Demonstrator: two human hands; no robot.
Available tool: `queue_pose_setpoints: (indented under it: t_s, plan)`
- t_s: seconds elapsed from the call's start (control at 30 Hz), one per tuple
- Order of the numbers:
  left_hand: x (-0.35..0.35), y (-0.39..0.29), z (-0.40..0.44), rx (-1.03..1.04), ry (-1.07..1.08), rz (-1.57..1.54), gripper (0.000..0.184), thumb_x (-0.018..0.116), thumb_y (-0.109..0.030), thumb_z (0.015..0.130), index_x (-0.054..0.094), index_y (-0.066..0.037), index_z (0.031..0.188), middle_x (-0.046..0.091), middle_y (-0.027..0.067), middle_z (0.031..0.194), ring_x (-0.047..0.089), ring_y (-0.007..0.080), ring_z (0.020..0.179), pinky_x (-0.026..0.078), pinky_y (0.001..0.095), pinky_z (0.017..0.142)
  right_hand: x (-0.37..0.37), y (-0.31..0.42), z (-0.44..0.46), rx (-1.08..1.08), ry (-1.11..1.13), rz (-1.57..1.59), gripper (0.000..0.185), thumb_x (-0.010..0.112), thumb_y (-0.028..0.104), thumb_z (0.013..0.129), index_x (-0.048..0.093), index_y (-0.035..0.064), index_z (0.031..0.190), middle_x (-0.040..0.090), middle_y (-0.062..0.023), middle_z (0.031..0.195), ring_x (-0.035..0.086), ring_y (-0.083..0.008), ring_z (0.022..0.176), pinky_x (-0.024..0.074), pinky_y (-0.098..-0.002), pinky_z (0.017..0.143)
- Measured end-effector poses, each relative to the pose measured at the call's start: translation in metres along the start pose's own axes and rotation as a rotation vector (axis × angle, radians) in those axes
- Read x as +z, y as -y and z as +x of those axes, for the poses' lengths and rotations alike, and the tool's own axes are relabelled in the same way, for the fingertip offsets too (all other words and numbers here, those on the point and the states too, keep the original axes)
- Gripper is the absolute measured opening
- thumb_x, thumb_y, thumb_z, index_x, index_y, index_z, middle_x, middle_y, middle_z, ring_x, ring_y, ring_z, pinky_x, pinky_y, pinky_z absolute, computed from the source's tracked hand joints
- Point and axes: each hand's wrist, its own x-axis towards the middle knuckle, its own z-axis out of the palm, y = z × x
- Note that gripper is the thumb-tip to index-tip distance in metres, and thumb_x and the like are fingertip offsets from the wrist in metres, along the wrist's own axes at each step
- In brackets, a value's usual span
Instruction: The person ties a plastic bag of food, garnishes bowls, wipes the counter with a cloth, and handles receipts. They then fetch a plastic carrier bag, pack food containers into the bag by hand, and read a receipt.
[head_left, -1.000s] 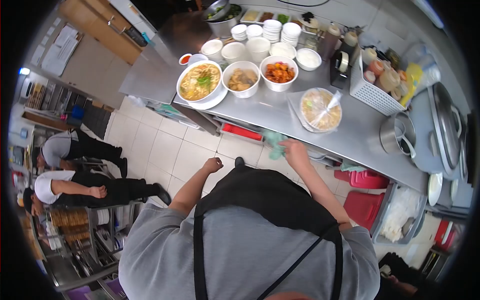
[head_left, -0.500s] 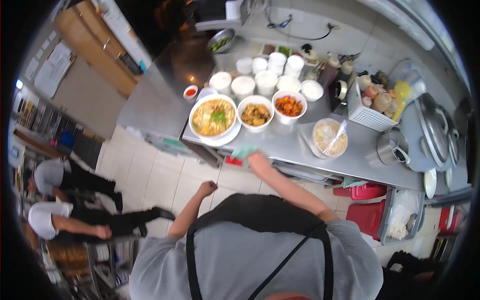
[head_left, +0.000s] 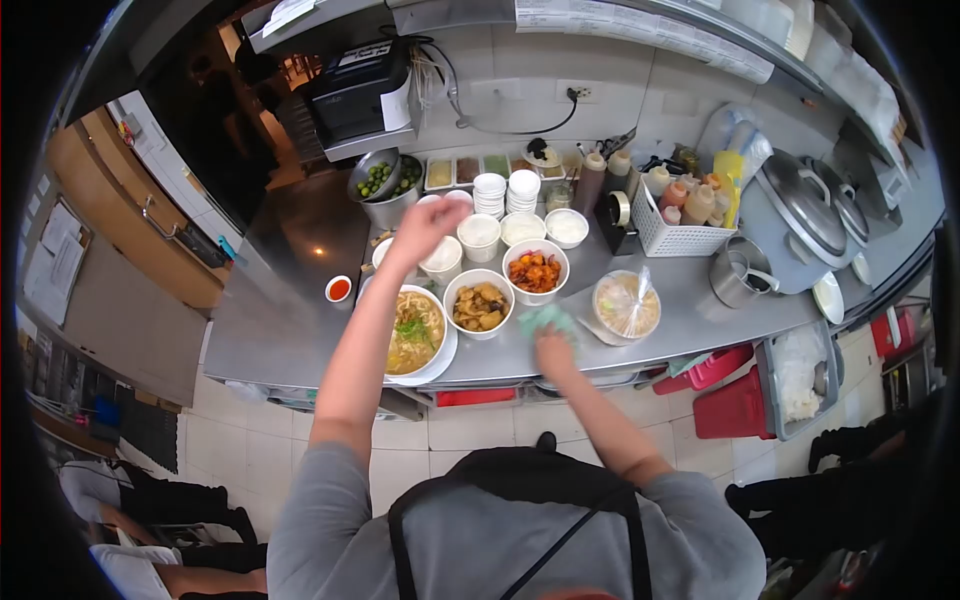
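My right hand [head_left: 556, 352] presses a green cloth [head_left: 545, 320] onto the steel counter, between a tub of brown stewed pieces [head_left: 480, 306] and a bagged round container [head_left: 627, 306]. My left hand [head_left: 432, 232] reaches over the white tubs, its fingers stretched forward and slightly blurred, with nothing visible in them. Beneath that forearm, a noodle soup bowl [head_left: 412, 335] is partly covered. A tub of orange-red food [head_left: 536, 271] sits beside the brown one. Behind them stand white-topped tubs [head_left: 478, 236] and stacked white cups [head_left: 522, 190].
A small red sauce cup [head_left: 339, 289] stands on the left. At the right are a white bottle basket [head_left: 680, 236], a steel pot [head_left: 738, 272] and large lids [head_left: 800, 205]. A printer [head_left: 358, 95] sits above. Red bins [head_left: 735, 415] stand below; other people are at both sides.
My left hand has risen from beside the counter to above the tubs. My right hand has moved the cloth from the counter's front edge onto its top. The view has shifted.
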Motion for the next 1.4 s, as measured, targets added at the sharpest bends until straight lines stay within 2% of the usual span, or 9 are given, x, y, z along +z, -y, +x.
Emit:
queue_pose_setpoints:
  t_s: [0.2,0.3,0.37,0.5,0.63,0.83,1.03,1.23,1.4]
  plan:
    - [0.001,-0.081,0.131,0.385,-0.342,-0.338,0.028,0.057,-0.02,0.079,0.057,-0.006,0.103,0.057,0.0036,0.103,0.049,0.0127,0.098,0.036,0.0271,0.084,-0.013,0.023,-0.041,-0.462,0.131,0.363,0.036,0.047,0.003,0.068,0.058,0.0106,0.101,0.05,-0.0136,0.115,0.051,-0.0303,0.102,0.0425,-0.0369,0.085]
    - [0.002,-0.115,0.174,0.572,-0.489,-0.139,0.026,0.059,-0.021,0.078,0.058,-0.005,0.098,0.059,0.0045,0.094,0.052,0.0122,0.089,0.038,0.0262,0.08,-0.02,-0.019,-0.033,-0.258,0.114,0.377,0.03,0.046,0.008,0.071,0.061,0.0135,0.097,0.052,-0.0128,0.113,0.051,-0.0273,0.101,0.0415,-0.0361,0.086]
    - [0.001,-0.131,0.189,0.338,-0.379,-0.413,0.023,0.061,-0.018,0.076,0.06,-0.004,0.093,0.06,0.0054,0.086,0.054,0.0117,0.082,0.039,0.0255,0.077,-0.016,-0.049,-0.026,-0.218,0.03,0.404,0.029,0.046,0.009,0.072,0.062,0.0124,0.095,0.052,-0.0142,0.112,0.052,-0.029,0.1,0.0416,-0.0359,0.085]
    - [0.002,-0.164,0.207,0.405,-0.464,-0.46,0.016,0.06,-0.008,0.074,0.061,-0.002,0.088,0.06,0.0035,0.08,0.055,0.011,0.072,0.043,0.0227,0.066,-0.018,-0.067,-0.017,-0.158,-0.065,0.454,0.034,0.05,-0.001,0.063,0.063,0.0123,0.091,0.056,-0.0148,0.106,0.055,-0.029,0.094,0.0442,-0.0352,0.081]
    - [-0.015,-0.144,0.2,0.33,-0.497,0.009,0.02,0.055,-0.001,0.071,0.064,-0.002,0.089,0.062,0.0063,0.082,0.054,0.0096,0.072,0.041,0.0214,0.064,-0.023,-0.067,-0.017,-0.188,-0.025,0.413,0.035,0.05,-0.002,0.062,0.063,0.0113,0.092,0.056,-0.0143,0.105,0.055,-0.0293,0.092,0.0447,-0.0356,0.079]
    - [-0.107,-0.139,0.101,0.554,-0.869,0.584,0.018,0.054,-0.003,0.077,0.065,-0.008,0.09,0.062,0.0049,0.089,0.057,0.0122,0.076,0.043,0.0225,0.072,-0.029,-0.069,-0.014,-0.26,-0.011,0.369,0.03,0.047,0.003,0.067,0.062,0.0112,0.092,0.055,-0.0136,0.104,0.056,-0.0291,0.09,0.0453,-0.0361,0.078]
    - [-0.278,-0.186,0.104,0.776,-1.081,0.115,0.02,0.059,-0.003,0.074,0.062,0.0,0.094,0.062,0.0059,0.091,0.054,0.0091,0.081,0.04,0.0202,0.075,-0.022,-0.064,0.009,-0.313,0.014,0.378,0.037,0.048,-0.002,0.062,0.061,0.0094,0.094,0.055,-0.0157,0.106,0.055,-0.03,0.093,0.0446,-0.036,0.081]
    - [-0.353,-0.191,0.187,0.668,-1.021,-0.001,0.031,0.073,-0.011,0.061,0.063,0.002,0.088,0.061,0.007,0.086,0.054,0.0142,0.076,0.038,0.0256,0.067,-0.015,-0.058,0.012,-0.214,-0.03,0.378,0.039,0.049,-0.002,0.062,0.061,0.0111,0.096,0.054,-0.0137,0.108,0.053,-0.0296,0.096,0.0443,-0.0365,0.082]
    - [-0.403,-0.201,0.248,0.142,-0.852,0.087,0.033,0.074,-0.012,0.058,0.062,-0.004,0.087,0.059,0.0056,0.087,0.054,0.0171,0.082,0.04,0.0277,0.07,-0.015,-0.052,0.007,-0.101,-0.008,0.423,0.04,0.049,-0.002,0.062,0.061,0.0119,0.098,0.053,-0.0121,0.111,0.051,-0.0294,0.101,0.0437,-0.0364,0.084]
